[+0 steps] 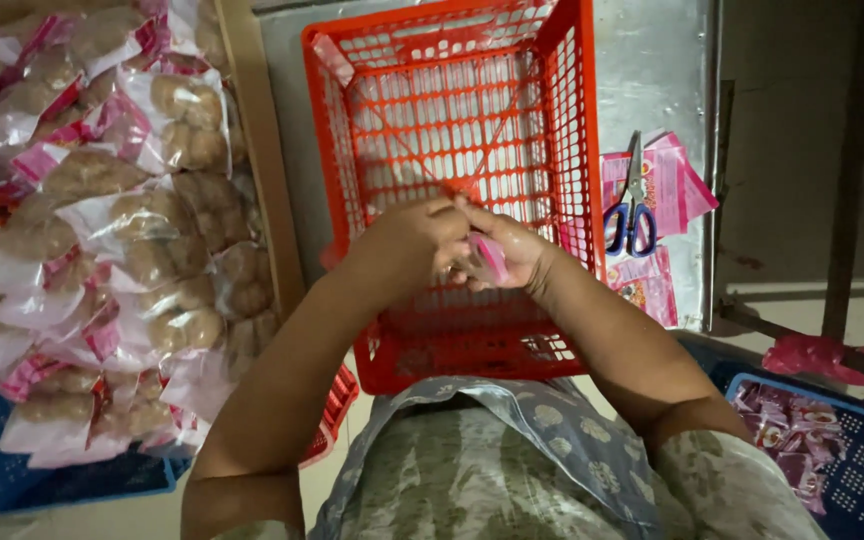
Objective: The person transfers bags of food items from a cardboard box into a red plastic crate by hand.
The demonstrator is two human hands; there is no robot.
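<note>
Pinching a small pink packet (492, 257) between left hand (414, 243) and right hand (514, 250), both grips closed on it, over red crate (572, 150); scissors (632, 205) lying right on worktop (672, 60).

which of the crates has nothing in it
The red crate under the hands, its mesh bottom bare. The blue crate at right holds pink packets; the blue crate at left carries stacked bags.

A small food-packing workshop: heaps of bagged snacks (122, 230), plastic crates (452, 150), scissors (632, 205) on a metal table (662, 70).
</note>
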